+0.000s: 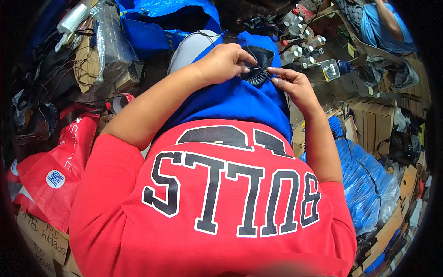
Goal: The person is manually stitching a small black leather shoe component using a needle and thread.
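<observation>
So I was standing there and this person had a black pleated piece (256, 78) on their lap, on top of the blue cloth (217, 104), right between both hands. Its longer direction looked to run roughly away from the belly, pleated rim toward the body. The left hand (226, 64) came in from the left, nearer the middle, its thumb and forefinger pinched on a thin strand (253, 69) crossing the piece. The right hand (295, 87) sat just at the right edge, so the piece lay left of those fingertips. Thumb and forefinger were close, but honestly I couldn't tell whether they gripped anything; too small from there.
</observation>
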`<state>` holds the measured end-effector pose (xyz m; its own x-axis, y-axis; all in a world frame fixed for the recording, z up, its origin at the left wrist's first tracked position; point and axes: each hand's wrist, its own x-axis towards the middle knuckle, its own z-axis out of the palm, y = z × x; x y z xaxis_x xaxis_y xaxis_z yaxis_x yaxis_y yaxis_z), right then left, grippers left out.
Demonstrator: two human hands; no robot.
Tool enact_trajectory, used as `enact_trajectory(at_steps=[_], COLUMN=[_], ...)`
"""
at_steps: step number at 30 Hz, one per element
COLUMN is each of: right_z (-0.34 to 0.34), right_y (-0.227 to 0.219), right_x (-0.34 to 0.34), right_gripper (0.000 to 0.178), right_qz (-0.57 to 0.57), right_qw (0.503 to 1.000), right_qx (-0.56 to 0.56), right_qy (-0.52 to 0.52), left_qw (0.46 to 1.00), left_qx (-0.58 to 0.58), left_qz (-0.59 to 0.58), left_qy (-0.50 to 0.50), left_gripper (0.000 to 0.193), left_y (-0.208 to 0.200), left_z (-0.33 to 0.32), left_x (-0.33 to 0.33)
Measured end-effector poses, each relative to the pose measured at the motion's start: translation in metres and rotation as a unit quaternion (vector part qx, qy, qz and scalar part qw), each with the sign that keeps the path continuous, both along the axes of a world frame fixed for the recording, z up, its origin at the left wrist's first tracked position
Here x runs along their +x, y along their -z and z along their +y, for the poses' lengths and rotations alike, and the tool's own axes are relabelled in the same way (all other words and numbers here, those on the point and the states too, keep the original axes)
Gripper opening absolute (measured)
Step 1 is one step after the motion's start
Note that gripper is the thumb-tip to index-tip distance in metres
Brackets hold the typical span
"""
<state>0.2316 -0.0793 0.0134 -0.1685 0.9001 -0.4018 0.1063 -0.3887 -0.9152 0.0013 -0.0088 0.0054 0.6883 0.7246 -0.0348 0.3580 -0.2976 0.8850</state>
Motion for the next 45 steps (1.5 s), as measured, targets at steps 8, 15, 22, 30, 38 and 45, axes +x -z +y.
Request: enact_trajectory(at_steps=[8,15,22,30,38,45], right_z=[0.006,0.016,0.011,0.002,0.004,0.033], right_y=[0.014,0.005,0.000,0.012,-0.029,0.014], right_x=[0.006,-0.003,0.003,0.022,0.044,0.088], right_gripper=[0.032,0.017,0.010,0.014,0.017,0.020], right_qz=[0.043,-0.085,-0.079,-0.063,-0.140,-0.395], right_qw=[0.999,0.995,0.992,0.994,0.971,0.891], right_qx=[-0.005,0.042,0.090,0.086,0.194,0.222], right_qy=[0.010,-0.022,-0.038,-0.028,-0.020,0.038], left_qw=[0.980,0.997,0.992,0.997,0.988,0.982], left_qx=[-0.173,-0.062,0.119,0.043,0.116,0.142], left_qz=[-0.103,-0.042,-0.005,0.048,0.056,0.063], left_qy=[-0.013,-0.009,0.033,0.042,0.083,0.106], left_gripper=[0.019,0.013,0.010,0.012,0.014,0.014], left_y=[0.022,0.022,0.005,-0.004,-0.004,-0.004], left_z=[0.006,0.010,0.014,0.010,0.007,0.011], left_x=[0.018,0.031,0.010,0.010,0.019,0.022])
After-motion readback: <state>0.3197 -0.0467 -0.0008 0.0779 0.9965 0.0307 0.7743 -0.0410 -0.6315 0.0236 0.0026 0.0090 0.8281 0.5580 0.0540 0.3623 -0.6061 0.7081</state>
